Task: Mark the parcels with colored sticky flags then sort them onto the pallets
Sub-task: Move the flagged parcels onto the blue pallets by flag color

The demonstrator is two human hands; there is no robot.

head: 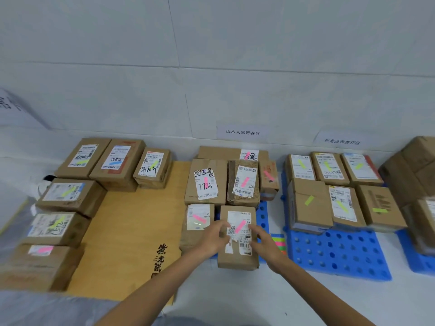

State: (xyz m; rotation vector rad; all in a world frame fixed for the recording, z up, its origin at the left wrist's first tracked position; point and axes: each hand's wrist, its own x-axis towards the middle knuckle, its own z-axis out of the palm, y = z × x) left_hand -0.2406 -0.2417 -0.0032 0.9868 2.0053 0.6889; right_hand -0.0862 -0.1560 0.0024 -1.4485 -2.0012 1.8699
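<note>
A brown parcel (pixel 237 257) with a white label and a pink flag (pixel 240 225) lies at the front of the middle blue pallet (pixel 262 215). My left hand (pixel 213 240) rests its fingers on the parcel's left top, over the label. My right hand (pixel 267 247) lies against the parcel's right edge, fingertips near the flag. Other pink-flagged parcels (pixel 204 182) fill the pallet behind it. A pad of colored sticky flags (pixel 279 243) lies just right of my right hand.
A wooden board (pixel 131 220) on the left carries parcels (pixel 70 196) with yellow, blue and pink flags. The right blue pallet (pixel 339 252) holds yellow-flagged parcels (pixel 308 201). More boxes (pixel 414 170) stand far right. Paper signs (pixel 242 132) hang on the wall.
</note>
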